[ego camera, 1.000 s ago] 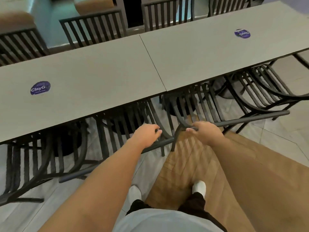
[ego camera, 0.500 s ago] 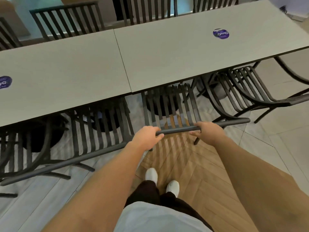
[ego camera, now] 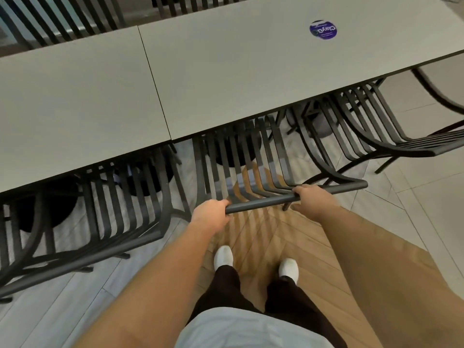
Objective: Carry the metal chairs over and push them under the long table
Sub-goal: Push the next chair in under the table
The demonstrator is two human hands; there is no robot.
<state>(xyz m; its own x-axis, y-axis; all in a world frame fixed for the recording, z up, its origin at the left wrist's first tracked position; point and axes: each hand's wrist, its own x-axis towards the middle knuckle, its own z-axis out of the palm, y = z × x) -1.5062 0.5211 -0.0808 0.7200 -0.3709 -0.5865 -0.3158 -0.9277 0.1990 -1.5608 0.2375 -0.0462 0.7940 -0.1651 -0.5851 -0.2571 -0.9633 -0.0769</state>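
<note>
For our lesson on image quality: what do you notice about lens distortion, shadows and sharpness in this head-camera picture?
Head view: the wide lens bows the long table edge; the held chair's top rail throws striped slat shadows on the wooden floor; left hand and right hand look sharp, though the near forearms loom oversized; lighting is dim and even, without glare.

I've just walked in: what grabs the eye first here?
Two hands, left and right, grip the top rail of a black slatted metal chair in the middle, its seat tucked under the long grey table. A round purple sticker sits on the tabletop at upper right.
</note>
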